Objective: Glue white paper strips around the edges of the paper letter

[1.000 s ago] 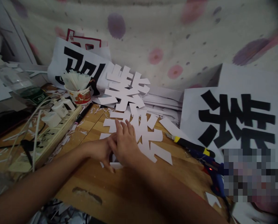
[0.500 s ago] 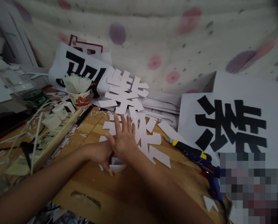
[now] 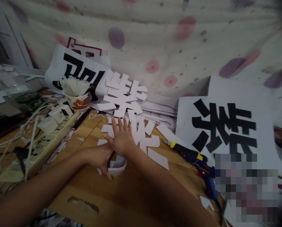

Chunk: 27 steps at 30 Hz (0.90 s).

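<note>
A large white cut-out character (image 3: 141, 135) lies flat on the wooden table under my hands. At its near end a curved white strip (image 3: 117, 170) stands on edge like a low wall. My left hand (image 3: 101, 159) is bent around this part, its thumb against the strip's left end; its other fingers are hidden beneath my right hand. My right hand (image 3: 122, 138) is open, fingers stretched forward over the cut-out, crossing above my left. Whether its palm presses down cannot be told.
A finished-looking white character (image 3: 123, 94) leans behind. Right of my hands lie a yellow-black cutter (image 3: 187, 149) and a blue glue gun (image 3: 208, 179) with a red light. A power strip (image 3: 48, 138) and a paper cup of glue sticks (image 3: 78, 101) stand left. A printed sheet (image 3: 221, 126) leans right.
The view has shifted slightly, so everything sits a little further left. Both hands keep nearly the same pose, and more of the curved strip shows between them.
</note>
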### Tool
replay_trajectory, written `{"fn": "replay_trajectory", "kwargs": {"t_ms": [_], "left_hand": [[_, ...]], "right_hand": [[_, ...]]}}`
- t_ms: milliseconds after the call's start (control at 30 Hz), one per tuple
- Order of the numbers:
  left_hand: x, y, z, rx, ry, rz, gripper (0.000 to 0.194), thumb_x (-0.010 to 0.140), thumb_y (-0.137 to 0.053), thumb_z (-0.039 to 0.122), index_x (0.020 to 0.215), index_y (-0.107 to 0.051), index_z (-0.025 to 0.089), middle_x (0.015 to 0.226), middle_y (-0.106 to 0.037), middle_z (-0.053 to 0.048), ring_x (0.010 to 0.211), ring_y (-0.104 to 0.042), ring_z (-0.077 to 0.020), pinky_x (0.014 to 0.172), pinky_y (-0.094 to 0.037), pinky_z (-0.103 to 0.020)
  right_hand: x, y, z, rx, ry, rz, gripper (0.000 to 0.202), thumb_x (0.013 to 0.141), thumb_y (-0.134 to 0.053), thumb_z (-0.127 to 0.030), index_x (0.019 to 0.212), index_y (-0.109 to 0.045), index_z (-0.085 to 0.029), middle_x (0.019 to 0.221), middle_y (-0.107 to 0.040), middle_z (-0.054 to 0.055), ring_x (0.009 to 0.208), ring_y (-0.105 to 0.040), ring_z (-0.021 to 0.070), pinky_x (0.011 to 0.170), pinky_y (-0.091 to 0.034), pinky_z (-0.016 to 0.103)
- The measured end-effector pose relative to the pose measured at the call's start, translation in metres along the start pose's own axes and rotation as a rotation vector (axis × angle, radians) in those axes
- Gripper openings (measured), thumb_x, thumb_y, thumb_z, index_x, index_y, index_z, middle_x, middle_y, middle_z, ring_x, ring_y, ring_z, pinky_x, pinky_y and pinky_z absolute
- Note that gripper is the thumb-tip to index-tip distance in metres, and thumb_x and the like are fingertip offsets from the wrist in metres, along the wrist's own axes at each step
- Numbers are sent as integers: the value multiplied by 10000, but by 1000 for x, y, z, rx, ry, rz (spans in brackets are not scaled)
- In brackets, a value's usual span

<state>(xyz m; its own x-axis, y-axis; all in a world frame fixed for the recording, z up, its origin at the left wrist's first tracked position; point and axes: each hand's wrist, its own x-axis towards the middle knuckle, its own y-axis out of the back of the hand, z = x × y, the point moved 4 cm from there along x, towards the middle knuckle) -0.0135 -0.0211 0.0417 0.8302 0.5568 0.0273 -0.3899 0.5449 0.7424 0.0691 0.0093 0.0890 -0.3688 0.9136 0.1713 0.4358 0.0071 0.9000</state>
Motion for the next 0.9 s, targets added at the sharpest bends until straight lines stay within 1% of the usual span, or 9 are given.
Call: {"fn": "replay_trajectory", "kwargs": {"t_ms": [67,100,233,367,533,633,700,800,900], "left_hand": [[1,-1,-2,23,16,-22,1224,434,-770,525,1402,-143,117,1447,-209,-213,1297,-226,-410,1031,-257,-519],[2,-1,-2,31,22,-18,1258,418,-775,526,1405,-112,113,1449,-186,-225,1306,-199,-412,1037,-242,-525],[2,-1,-5,40,7,-5,1338,366,-785,537,1407,-65,101,1429,-190,-252,1309,-179,-415,1046,-211,-537],[1,-2,-8,37,-14,11,1341,342,-784,559,1406,-97,117,1441,-155,-242,1317,-131,-435,1045,-201,-551],[1,-2,-9,44,-24,40,1329,355,-781,566,1406,-98,124,1414,-233,-235,1301,-200,-420,1043,-221,-535],[0,-2,-9,37,-24,37,1332,347,-779,566,1405,-109,112,1423,-207,-243,1306,-173,-434,1042,-222,-538],[-1,-3,-10,29,-20,32,1345,353,-773,567,1410,-83,105,1431,-184,-250,1311,-159,-435,1043,-224,-535],[-1,-4,-10,31,-12,34,1352,373,-765,567,1416,-42,104,1429,-193,-250,1313,-170,-423,1045,-233,-520],[-1,-4,-10,58,3,27,1356,370,-768,563,1419,-39,108,1424,-213,-244,1319,-159,-418,1052,-222,-520]], "right_hand": [[6,-3,3,56,0,-99,719,878,-268,-577,1443,-63,-183,1503,-86,121,1361,46,300,1063,-88,534],[9,-3,6,91,-28,-107,720,880,-251,-577,1443,-39,-182,1503,-83,123,1360,42,302,1061,-93,535],[16,-2,18,117,-99,21,701,889,-208,-568,1442,-6,-187,1507,-71,105,1367,30,276,1059,-117,522],[18,-14,21,9,-49,-46,716,868,-251,-602,1441,-91,-203,1500,-132,105,1366,22,292,1051,-87,544],[27,-10,25,-57,-137,40,705,888,-203,-576,1443,-35,-175,1498,-127,125,1368,5,284,1047,-125,522],[31,-14,26,-68,-128,-20,732,873,-220,-601,1442,-53,-172,1493,-147,135,1367,14,288,1045,-106,533],[32,-17,27,-57,-124,-50,736,864,-232,-614,1441,-78,-184,1491,-156,136,1367,7,291,1043,-100,541],[32,-17,33,1,-178,1,729,863,-215,-611,1442,-56,-196,1490,-161,133,1367,-27,291,1029,-133,556],[32,-22,38,76,-243,-27,791,838,-244,-637,1442,-56,-162,1474,-203,158,1360,-60,323,1009,-163,581]]}}
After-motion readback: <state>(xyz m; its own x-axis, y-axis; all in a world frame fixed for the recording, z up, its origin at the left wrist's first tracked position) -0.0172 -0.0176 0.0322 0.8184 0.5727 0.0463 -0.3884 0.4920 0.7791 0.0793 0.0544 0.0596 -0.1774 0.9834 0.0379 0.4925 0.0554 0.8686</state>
